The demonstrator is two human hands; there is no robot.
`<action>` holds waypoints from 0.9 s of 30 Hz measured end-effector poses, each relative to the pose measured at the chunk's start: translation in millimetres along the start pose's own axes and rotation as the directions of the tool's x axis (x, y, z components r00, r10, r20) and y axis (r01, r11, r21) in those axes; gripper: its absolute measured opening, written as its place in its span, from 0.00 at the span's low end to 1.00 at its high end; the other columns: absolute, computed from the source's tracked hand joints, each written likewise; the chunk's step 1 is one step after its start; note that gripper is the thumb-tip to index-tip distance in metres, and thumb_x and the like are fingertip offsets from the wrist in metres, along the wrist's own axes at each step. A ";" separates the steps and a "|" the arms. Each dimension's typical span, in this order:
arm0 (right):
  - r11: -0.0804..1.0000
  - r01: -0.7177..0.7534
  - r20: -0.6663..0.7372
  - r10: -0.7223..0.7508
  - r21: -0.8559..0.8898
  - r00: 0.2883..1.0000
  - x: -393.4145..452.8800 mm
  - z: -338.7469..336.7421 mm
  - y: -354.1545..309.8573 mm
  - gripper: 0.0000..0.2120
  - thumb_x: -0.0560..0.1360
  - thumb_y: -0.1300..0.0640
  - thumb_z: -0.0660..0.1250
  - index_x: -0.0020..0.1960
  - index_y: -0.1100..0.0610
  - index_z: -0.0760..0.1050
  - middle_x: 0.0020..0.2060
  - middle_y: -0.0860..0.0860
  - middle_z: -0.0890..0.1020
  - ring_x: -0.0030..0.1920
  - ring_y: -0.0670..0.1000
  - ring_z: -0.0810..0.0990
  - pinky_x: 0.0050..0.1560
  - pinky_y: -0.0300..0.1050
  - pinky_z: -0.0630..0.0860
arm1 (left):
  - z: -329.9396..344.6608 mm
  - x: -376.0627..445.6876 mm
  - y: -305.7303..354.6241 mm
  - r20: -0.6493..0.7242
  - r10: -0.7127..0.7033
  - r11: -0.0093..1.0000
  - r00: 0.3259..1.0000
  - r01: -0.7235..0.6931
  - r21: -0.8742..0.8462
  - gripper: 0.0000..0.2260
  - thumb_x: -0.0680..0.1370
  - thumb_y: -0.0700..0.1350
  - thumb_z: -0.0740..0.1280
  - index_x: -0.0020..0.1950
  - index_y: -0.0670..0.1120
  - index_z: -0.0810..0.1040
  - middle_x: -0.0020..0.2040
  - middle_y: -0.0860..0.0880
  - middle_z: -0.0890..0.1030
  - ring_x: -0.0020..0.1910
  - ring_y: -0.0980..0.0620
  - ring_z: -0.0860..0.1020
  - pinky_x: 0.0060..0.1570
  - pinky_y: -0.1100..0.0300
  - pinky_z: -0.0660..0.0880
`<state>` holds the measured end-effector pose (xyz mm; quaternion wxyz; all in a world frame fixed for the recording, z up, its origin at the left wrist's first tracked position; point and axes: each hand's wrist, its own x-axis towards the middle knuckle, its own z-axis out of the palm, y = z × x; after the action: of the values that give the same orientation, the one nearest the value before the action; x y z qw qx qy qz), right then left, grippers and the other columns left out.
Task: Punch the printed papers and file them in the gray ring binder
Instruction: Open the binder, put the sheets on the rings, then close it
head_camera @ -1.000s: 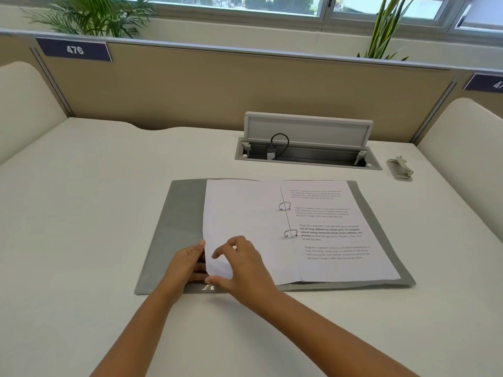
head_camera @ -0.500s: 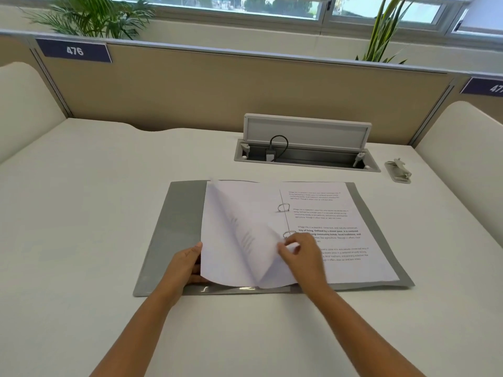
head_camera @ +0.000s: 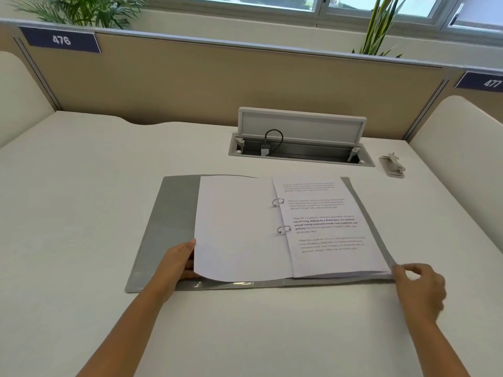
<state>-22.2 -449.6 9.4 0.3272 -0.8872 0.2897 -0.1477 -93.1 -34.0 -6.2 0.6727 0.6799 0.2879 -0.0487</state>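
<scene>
The gray ring binder (head_camera: 168, 227) lies open and flat on the desk. Printed papers (head_camera: 329, 232) sit on its two metal rings (head_camera: 280, 216), with blank-backed sheets (head_camera: 236, 227) turned over to the left side. My left hand (head_camera: 177, 263) holds the lower left corner of the blank sheets, its fingers tucked under the paper. My right hand (head_camera: 419, 287) is at the binder's lower right corner, fingers curled at the edge of the printed stack and cover; the exact contact is hard to see.
An open cable box (head_camera: 299, 142) with a raised lid sits in the desk behind the binder. A small gray hole punch (head_camera: 393, 165) lies at the back right. Padded dividers flank the desk, and a beige partition runs along the back.
My right hand carried a sheet from the left stack over the rings to the right side, then moved to the binder's lower right corner. My left hand stayed at the left sheets' corner.
</scene>
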 end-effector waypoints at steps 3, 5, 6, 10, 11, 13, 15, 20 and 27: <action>0.999 0.053 -0.027 -0.053 0.009 0.998 -6.6 9.4 -12.3 0.12 0.71 0.59 0.68 0.52 0.61 0.74 0.55 0.64 0.73 0.55 0.67 0.70 0.55 0.62 0.68 | 1.1 -0.3 0.6 -0.005 0.001 1.000 1.000 -0.001 0.003 0.19 0.80 0.53 0.56 0.56 0.41 0.78 0.48 0.39 0.84 0.46 0.39 0.82 0.44 0.49 0.80; 0.983 0.182 -0.028 -0.181 0.034 0.983 -18.9 23.9 -25.1 0.12 0.70 0.59 0.69 0.52 0.61 0.73 0.52 0.63 0.75 0.54 0.65 0.71 0.53 0.58 0.68 | 0.9 0.6 0.4 -0.004 -0.002 1.000 1.000 0.002 0.005 0.19 0.80 0.53 0.56 0.57 0.41 0.78 0.48 0.40 0.84 0.46 0.40 0.82 0.43 0.50 0.80; 0.963 0.267 -0.021 -0.267 0.040 0.964 -27.3 32.7 -31.4 0.12 0.70 0.59 0.70 0.51 0.61 0.73 0.50 0.62 0.76 0.52 0.64 0.72 0.52 0.55 0.67 | 0.6 0.3 0.5 -0.002 -0.005 1.000 1.000 0.005 0.005 0.19 0.80 0.53 0.56 0.57 0.41 0.78 0.48 0.40 0.84 0.45 0.40 0.82 0.41 0.52 0.80; 0.840 0.525 0.099 -0.539 0.137 0.836 -80.0 64.6 -69.0 0.12 0.69 0.51 0.70 0.47 0.56 0.74 0.41 0.51 0.75 0.44 0.53 0.73 0.45 0.47 0.65 | 1.4 -1.1 1.2 -0.011 -0.013 1.000 1.000 0.013 -0.002 0.19 0.80 0.53 0.56 0.57 0.41 0.78 0.48 0.39 0.83 0.44 0.40 0.82 0.42 0.50 0.80; 0.787 0.585 0.144 -0.613 0.196 0.777 -96.3 70.2 -80.7 0.12 0.68 0.47 0.68 0.46 0.54 0.74 0.39 0.46 0.73 0.42 0.47 0.72 0.43 0.45 0.63 | 1.9 -1.7 1.8 -0.016 -0.010 1.000 1.000 0.010 -0.002 0.18 0.80 0.52 0.56 0.56 0.41 0.78 0.48 0.39 0.83 0.44 0.39 0.82 0.43 0.49 0.80; 0.659 0.690 0.256 -0.752 0.299 0.608 -127.4 80.7 -101.3 0.14 0.67 0.42 0.64 0.45 0.51 0.73 0.37 0.42 0.71 0.39 0.43 0.69 0.41 0.40 0.61 | 2.7 -2.8 3.4 -0.020 -0.008 1.000 1.000 0.008 -0.003 0.18 0.80 0.52 0.56 0.55 0.41 0.78 0.48 0.39 0.83 0.45 0.39 0.82 0.43 0.49 0.79; 0.539 0.765 0.384 -0.829 0.354 0.406 -156.8 88.7 -118.4 0.17 0.67 0.39 0.63 0.49 0.50 0.73 0.40 0.43 0.73 0.42 0.44 0.71 0.44 0.39 0.61 | 3.4 -3.9 4.0 -0.022 0.005 1.000 1.000 -0.005 0.004 0.19 0.80 0.54 0.57 0.54 0.41 0.79 0.46 0.40 0.83 0.43 0.42 0.82 0.41 0.52 0.79; 0.380 0.870 0.495 -0.848 0.314 0.192 -204.9 110.8 -145.7 0.17 0.71 0.45 0.65 0.55 0.53 0.71 0.47 0.51 0.76 0.47 0.52 0.73 0.47 0.44 0.60 | 1.8 -5.8 1.3 -0.053 0.030 0.998 0.998 -0.027 0.051 0.25 0.78 0.57 0.57 0.50 0.35 0.77 0.42 0.35 0.82 0.39 0.42 0.81 0.37 0.57 0.78; 0.615 0.700 0.481 -0.767 0.363 0.425 -166.6 106.7 -157.7 0.06 0.69 0.48 0.59 0.40 0.50 0.69 0.38 0.47 0.73 0.39 0.49 0.73 0.41 0.43 0.61 | 1.1 -4.4 5.7 0.029 -0.008 0.995 1.000 0.011 -0.102 0.18 0.80 0.52 0.55 0.51 0.41 0.79 0.40 0.44 0.84 0.34 0.46 0.83 0.30 0.58 0.79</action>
<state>-39.6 -197.6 23.2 0.3496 -0.9022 -0.2524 -0.0046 -93.8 -36.1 0.7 0.7105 0.6423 0.2837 -0.0469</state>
